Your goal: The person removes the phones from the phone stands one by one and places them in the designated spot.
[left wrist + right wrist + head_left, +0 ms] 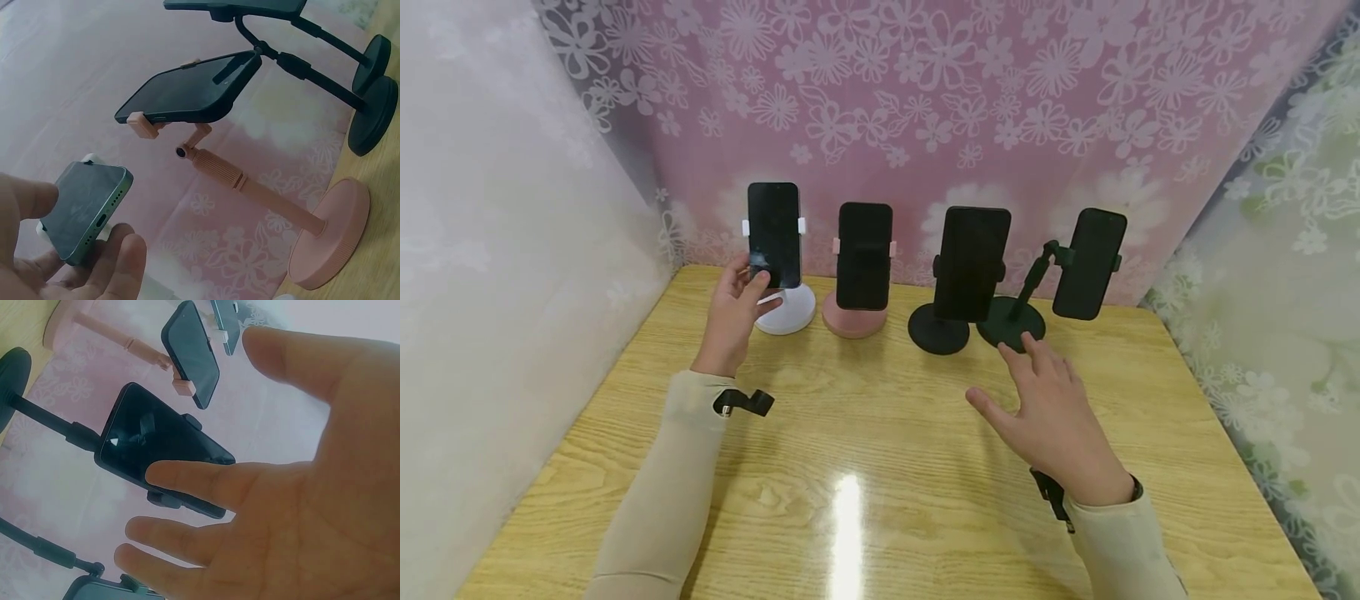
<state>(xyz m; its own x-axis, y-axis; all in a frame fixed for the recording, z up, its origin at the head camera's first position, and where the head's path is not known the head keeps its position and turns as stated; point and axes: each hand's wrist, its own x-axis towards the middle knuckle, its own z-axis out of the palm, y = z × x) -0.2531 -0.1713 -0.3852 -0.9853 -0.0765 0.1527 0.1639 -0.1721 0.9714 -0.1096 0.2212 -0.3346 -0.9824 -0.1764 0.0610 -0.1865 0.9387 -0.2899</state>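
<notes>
There are four phones (865, 250), four phone stands (938, 336), one table (895, 450).

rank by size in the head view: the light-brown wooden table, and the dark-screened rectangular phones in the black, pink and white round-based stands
1. Wooden table
2. Black-stand phone
3. Pink-stand phone and white-stand phone: too alike to rank

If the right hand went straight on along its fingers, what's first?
Likely the dark green stand, just beyond the right hand in the head view. Hand height is unclear, so it might pass over the base.
</notes>
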